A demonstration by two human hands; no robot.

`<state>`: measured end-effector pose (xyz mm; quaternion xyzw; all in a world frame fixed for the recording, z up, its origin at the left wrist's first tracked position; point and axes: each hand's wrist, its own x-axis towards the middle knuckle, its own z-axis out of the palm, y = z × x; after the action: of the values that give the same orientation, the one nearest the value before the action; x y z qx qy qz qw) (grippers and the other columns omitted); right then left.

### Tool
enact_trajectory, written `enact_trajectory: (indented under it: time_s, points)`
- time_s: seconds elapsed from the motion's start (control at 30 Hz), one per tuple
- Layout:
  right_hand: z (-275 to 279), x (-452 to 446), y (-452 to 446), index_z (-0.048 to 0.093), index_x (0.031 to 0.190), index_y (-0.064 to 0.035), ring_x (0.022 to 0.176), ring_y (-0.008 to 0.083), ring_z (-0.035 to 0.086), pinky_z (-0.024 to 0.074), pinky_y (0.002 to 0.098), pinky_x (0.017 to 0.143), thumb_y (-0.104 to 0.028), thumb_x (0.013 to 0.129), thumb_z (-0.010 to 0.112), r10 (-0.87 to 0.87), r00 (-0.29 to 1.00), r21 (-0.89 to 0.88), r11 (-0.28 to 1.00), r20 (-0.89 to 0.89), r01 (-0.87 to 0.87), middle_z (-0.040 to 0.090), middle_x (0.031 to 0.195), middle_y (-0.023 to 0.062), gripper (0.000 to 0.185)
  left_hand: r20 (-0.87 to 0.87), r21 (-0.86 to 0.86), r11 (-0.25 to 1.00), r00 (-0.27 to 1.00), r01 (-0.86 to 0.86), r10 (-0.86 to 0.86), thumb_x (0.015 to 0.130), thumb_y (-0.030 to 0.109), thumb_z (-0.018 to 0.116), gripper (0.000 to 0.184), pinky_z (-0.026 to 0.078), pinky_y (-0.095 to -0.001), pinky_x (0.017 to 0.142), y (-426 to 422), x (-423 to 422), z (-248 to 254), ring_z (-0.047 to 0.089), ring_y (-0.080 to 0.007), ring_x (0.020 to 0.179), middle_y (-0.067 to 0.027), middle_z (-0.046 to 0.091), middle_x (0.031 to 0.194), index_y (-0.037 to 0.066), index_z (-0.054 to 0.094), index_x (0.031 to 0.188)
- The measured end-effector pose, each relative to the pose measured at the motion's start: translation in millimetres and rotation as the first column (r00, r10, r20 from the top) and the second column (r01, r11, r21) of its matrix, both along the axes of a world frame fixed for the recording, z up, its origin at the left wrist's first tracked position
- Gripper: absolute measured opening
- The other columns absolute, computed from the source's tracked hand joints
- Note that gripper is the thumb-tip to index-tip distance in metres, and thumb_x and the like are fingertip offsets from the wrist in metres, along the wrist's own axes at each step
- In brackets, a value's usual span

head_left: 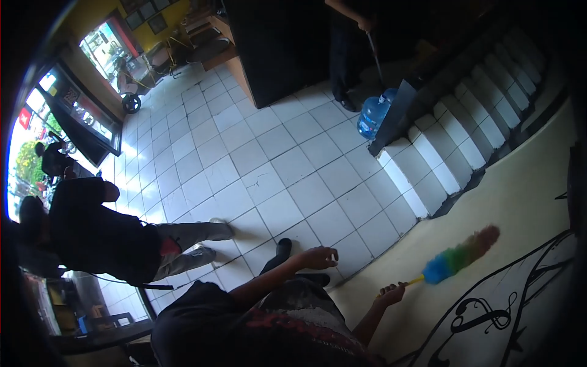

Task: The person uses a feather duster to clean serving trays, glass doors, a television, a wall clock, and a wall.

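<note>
My right hand [390, 295] is wrapped round the yellow handle of a feather duster [455, 258]. The duster's fluffy head runs from blue through green to reddish brown at the tip, and lies against or close to the cream wall [367, 306]. I cannot tell whether it touches. My left hand [318, 258] hangs in front of my body above the tiled floor, its fingers loosely bent and apart, with nothing visible in it. Black painted lettering [486, 313] marks the wall below the duster.
White-tiled stairs [443, 153] climb along the wall. A blue water bottle [374, 115] stands at their foot, near a person [345, 55] holding a long pole. Another person [104, 226] in dark clothes stands at the left. A motorbike [131, 101] is near the far doorway.
</note>
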<state>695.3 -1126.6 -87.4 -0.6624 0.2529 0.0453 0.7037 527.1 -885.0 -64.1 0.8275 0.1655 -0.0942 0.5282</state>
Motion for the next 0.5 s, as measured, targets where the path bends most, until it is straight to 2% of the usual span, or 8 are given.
enact_trajectory:
  time_s: [0.1, 0.13, 0.2, 0.27, 0.33, 0.4, 0.43, 0.5]
  points:
    - [-45, 33, -11, 0.044, 0.085, -0.0082, 0.039, 0.0065, 0.023, 0.0198, 0.0219, 0.034, -0.04, 0.09, 0.046, 0.163, 0.96, 0.373, 0.925, -0.229, -0.068, 0.03, 0.054, -0.0032, 0.032, 0.014, -0.031, 0.999, 1.0, -0.014, 0.014, 0.082, 0.031, 0.057, 0.028, 0.047, -0.0388, 0.073, -7, -1, -10, 0.061, -0.0287, 0.085, -0.0132, 0.064, 0.09, 0.008, 0.058, 0.099]
    - [-52, 38, -9, 0.044, 0.085, -0.0082, 0.039, 0.0065, 0.023, 0.0198, 0.0219, 0.034, -0.04, 0.09, 0.046, 0.165, 0.963, 0.386, 0.92, -0.214, -0.072, 0.03, 0.054, -0.0032, 0.032, 0.027, -0.016, 1.0, 1.0, -0.013, 0.013, 0.082, 0.031, 0.057, 0.028, 0.047, -0.0388, 0.073, -3, 3, 5, 0.061, -0.0287, 0.085, -0.0132, 0.064, 0.09, 0.008, 0.058, 0.099]
    - [-62, 40, -4, 0.046, 0.087, -0.0061, 0.041, 0.0077, 0.026, 0.0196, 0.0231, 0.036, -0.041, 0.09, 0.046, 0.002, 0.95, 0.213, 0.975, -0.314, 0.069, 0.031, 0.058, -0.0018, 0.035, 0.018, -0.114, 0.991, 0.997, -0.076, 0.079, 0.084, 0.025, 0.057, 0.023, 0.048, -0.0357, 0.071, -2, 9, 32, 0.061, -0.025, 0.085, -0.0113, 0.064, 0.092, 0.006, 0.06, 0.096]
    - [-56, 31, 13, 0.046, 0.087, -0.0057, 0.041, 0.0079, 0.026, 0.0192, 0.0233, 0.036, -0.04, 0.09, 0.046, -0.011, 0.945, 0.176, 0.982, -0.328, 0.073, 0.032, 0.058, -0.0016, 0.034, 0.162, -0.118, 0.992, 0.985, -0.046, 0.065, 0.085, 0.018, 0.056, 0.018, 0.048, -0.0317, 0.07, 11, 20, 44, 0.06, -0.0211, 0.083, -0.0097, 0.064, 0.091, 0.004, 0.06, 0.096]
    - [-64, 25, 22, 0.046, 0.088, -0.0053, 0.041, 0.0081, 0.026, 0.0188, 0.0235, 0.036, -0.039, 0.09, 0.046, -0.068, 0.927, 0.125, 0.985, -0.369, 0.122, 0.033, 0.058, -0.0015, 0.033, 0.344, -0.218, 0.971, 0.924, -0.095, 0.167, 0.086, 0.014, 0.056, 0.014, 0.047, -0.031, 0.068, 17, 28, 116, 0.06, -0.0189, 0.081, -0.0078, 0.063, 0.089, 0.001, 0.06, 0.089]
    - [-77, 34, 9, 0.049, 0.087, -0.0049, 0.039, 0.0079, 0.027, 0.0197, 0.0232, 0.035, -0.038, 0.089, 0.047, 0.08, 0.936, 0.336, 0.941, -0.342, 0.042, 0.035, 0.058, -0.0012, 0.034, 0.525, -0.229, 0.971, 0.832, -0.067, 0.182, 0.083, 0.009, 0.059, 0.011, 0.046, -0.0306, 0.066, 23, 43, 168, 0.06, -0.0197, 0.08, -0.0091, 0.063, 0.086, 0.0, 0.057, 0.077]
    - [-78, 36, 1, 0.049, 0.087, -0.0049, 0.039, 0.0079, 0.027, 0.0197, 0.0232, 0.035, -0.038, 0.089, 0.047, 0.038, 0.938, 0.322, 0.943, -0.345, 0.081, 0.035, 0.058, -0.0012, 0.034, 0.597, -0.274, 0.96, 0.773, -0.056, 0.216, 0.081, 0.008, 0.062, 0.013, 0.046, -0.0317, 0.065, 24, 46, 195, 0.06, -0.0209, 0.079, -0.0104, 0.063, 0.084, 0.001, 0.055, 0.072]
    - [-51, 49, 7, 0.051, 0.085, -0.0039, 0.038, 0.0077, 0.03, 0.0209, 0.023, 0.033, -0.039, 0.089, 0.048, -0.051, 0.943, 0.09, 0.992, -0.328, 0.085, 0.037, 0.055, -0.0007, 0.035, 0.787, -0.308, 0.949, 0.579, 0.068, 0.214, 0.076, 0.006, 0.066, 0.019, 0.045, -0.0333, 0.064, 27, 52, 249, 0.06, -0.0235, 0.077, -0.0127, 0.062, 0.08, 0.003, 0.052, 0.064]
